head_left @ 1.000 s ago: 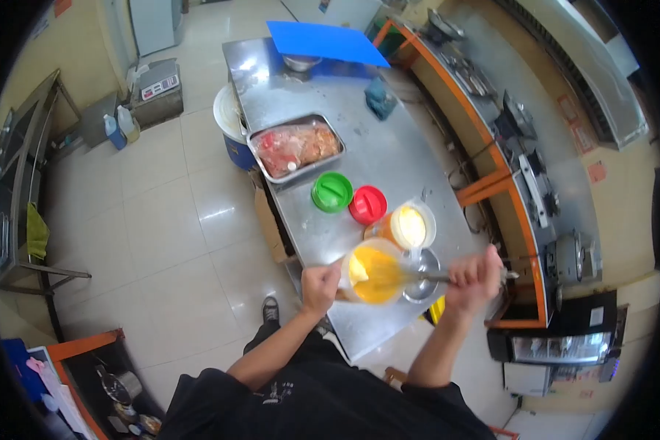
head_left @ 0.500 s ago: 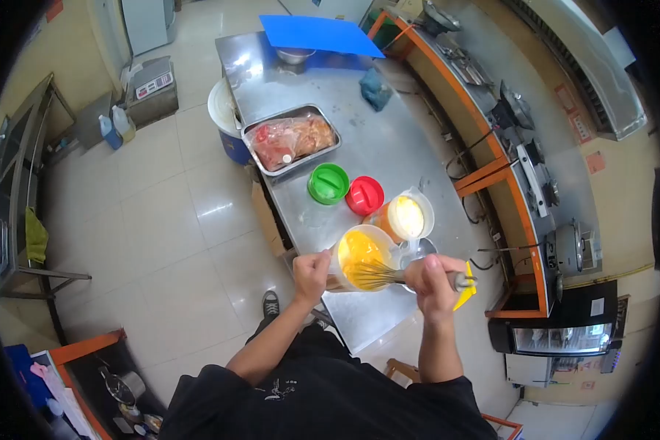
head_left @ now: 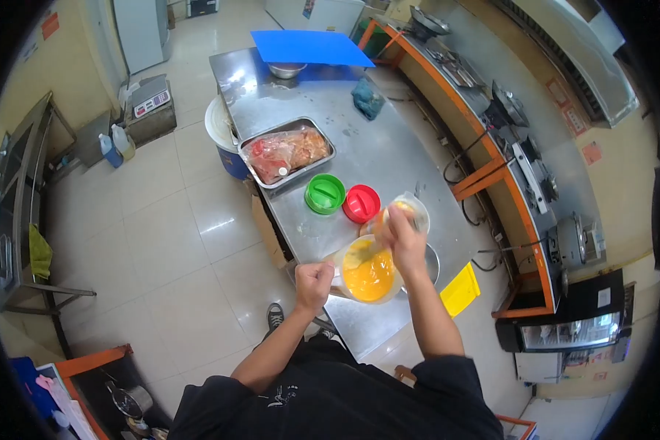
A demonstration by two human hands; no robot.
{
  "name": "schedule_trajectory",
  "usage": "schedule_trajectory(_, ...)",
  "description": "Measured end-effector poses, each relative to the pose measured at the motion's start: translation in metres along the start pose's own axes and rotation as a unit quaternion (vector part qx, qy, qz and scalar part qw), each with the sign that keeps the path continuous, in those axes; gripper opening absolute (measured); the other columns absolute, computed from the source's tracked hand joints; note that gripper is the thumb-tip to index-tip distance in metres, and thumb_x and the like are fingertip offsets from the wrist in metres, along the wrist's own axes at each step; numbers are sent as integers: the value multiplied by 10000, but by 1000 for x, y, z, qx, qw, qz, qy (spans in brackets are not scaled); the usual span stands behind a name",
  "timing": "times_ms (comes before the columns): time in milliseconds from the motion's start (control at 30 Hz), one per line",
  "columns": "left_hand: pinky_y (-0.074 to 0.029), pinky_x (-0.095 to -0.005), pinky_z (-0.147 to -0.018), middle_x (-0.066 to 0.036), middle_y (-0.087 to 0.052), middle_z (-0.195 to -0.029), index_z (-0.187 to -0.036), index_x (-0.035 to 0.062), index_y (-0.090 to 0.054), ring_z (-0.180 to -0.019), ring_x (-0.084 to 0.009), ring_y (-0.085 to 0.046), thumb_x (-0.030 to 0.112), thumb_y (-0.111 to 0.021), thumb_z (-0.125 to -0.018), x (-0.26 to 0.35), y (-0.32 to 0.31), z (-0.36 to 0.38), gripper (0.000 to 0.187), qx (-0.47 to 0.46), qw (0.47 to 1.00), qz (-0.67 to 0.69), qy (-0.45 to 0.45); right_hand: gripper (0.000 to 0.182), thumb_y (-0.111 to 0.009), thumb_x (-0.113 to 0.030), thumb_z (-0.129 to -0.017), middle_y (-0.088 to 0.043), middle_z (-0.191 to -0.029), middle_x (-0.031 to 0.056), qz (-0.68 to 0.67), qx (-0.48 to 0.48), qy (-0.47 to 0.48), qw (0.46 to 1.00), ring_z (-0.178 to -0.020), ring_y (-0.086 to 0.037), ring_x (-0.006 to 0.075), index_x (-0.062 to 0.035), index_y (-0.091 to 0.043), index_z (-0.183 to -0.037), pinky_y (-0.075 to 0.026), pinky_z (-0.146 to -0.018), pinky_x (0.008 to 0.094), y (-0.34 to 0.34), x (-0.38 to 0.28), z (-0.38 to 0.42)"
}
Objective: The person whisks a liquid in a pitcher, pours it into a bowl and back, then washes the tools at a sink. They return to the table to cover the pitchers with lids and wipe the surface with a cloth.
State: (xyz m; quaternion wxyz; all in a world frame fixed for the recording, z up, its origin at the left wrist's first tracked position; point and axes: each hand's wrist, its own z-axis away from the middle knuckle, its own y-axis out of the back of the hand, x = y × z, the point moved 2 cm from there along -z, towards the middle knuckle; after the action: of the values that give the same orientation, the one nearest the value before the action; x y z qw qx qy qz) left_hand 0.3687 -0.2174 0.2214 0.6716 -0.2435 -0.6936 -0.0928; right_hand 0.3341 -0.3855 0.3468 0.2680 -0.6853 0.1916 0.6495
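My left hand (head_left: 314,284) is closed round the handle of a translucent plastic pitcher (head_left: 336,259) at the near end of the steel table. Yellow-orange liquid (head_left: 372,280), like beaten egg, fills the pitcher's inside. In my right hand (head_left: 405,236) is a whisk (head_left: 356,255), blurred by motion, its wires in the far left side of the pitcher. Just behind my right hand stands a second pitcher (head_left: 424,215), partly covered. A metal bowl (head_left: 433,265) shows in part behind my right forearm. Green (head_left: 325,193) and red (head_left: 361,203) round plastic pieces sit beyond the pitchers.
Farther up the table (head_left: 301,235) lies a metal tray (head_left: 292,181) with bagged meat. A blue board (head_left: 312,48), a bowl (head_left: 287,70) and a blue-green bag (head_left: 367,100) are at the far end. A yellow board (head_left: 461,290) juts from the right edge. Stoves line the right wall.
My right hand has moved up and left, turning the whisk from nearly level to steeper. The pitcher now tips more toward me, showing more of the yellow liquid. My left hand keeps its grip.
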Motion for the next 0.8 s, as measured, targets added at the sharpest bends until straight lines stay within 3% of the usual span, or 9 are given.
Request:
schedule_trajectory(200,-307,-297,-443,20,-375,-473,-588,-67,-519,-476,-56,-377,183,-555,-887,-11,5,-3,391,29,999,32,32,411,-512,-222,-944,-339,-475,-10,66,-18,42,997,-428,-361,102,-117,-412,-560,-307,-424,287,17,-13,65)
schedule_trajectory(300,-298,-306,-438,-5,-355,-464,-584,-64,-512,-472,-59,-370,188,-557,-887,-6,1,0,397,27,999,23,11,341,-502,-135,-926,-462,-489,43,-234,-30,97,967,-427,-412,119,-41,-482,-599,-359,-447,271,42,-58,49)
schedule_trajectory(367,-293,-312,-434,-23,-335,-459,-579,-64,-500,-467,-62,-364,193,-561,-885,-4,1,-1,404,18,999,-26,-15,382,-479,-179,-939,-428,-476,17,-1,152,137,979,-410,-380,106,-78,-433,-573,-338,-428,270,20,-9,47)
schedule_trajectory(433,-291,-319,-431,-40,-313,-460,-575,-60,-485,-461,-65,-360,203,-569,-880,-11,-1,-14,411,40,999,-19,4,393,-478,-189,-943,-399,-472,-5,64,179,131,973,-406,-360,95,-99,-411,-566,-326,-424,268,18,-2,52)
schedule_trajectory(533,-296,-329,-430,-60,-301,-460,-576,-56,-473,-452,-68,-363,218,-578,-868,-21,2,-15,414,45,998,-39,15,365,-506,-151,-934,-365,-478,-31,-113,-1,62,992,-417,-347,84,-107,-418,-582,-322,-441,264,38,-56,47)
schedule_trajectory(633,-297,-332,-426,-64,-317,-451,-561,-49,-480,-443,-74,-372,205,-576,-853,-23,-4,-1,399,49,999,-14,10,387,-483,-201,-937,-331,-458,-43,15,108,14,994,-392,-305,68,-142,-376,-570,-286,-407,255,11,22,59)
schedule_trajectory(700,-321,-328,-432,-73,-352,-444,-569,-48,-507,-439,-81,-406,204,-582,-848,-31,1,6,383,37,998,-40,42,374,-496,-222,-935,-333,-460,-43,99,90,7,991,-379,-280,61,-146,-387,-585,-248,-381,249,6,5,57)
schedule_trajectory(767,-378,-321,-454,-90,-430,-443,-603,-50,-566,-449,-96,-488,212,-591,-845,-27,0,4,357,34,998,-53,14,347,-480,-226,-959,-367,-489,-31,-82,19,128,988,-418,-345,84,-108,-454,-633,-311,-428,252,40,-46,46)
schedule_trajectory(800,-387,-323,-459,-96,-442,-446,-609,-51,-573,-452,-100,-500,218,-594,-843,-23,-2,8,357,31,998,-52,13,313,-478,-238,-965,-403,-513,-18,-86,70,136,985,-428,-366,88,-99,-481,-684,-325,-434,253,61,-23,49)
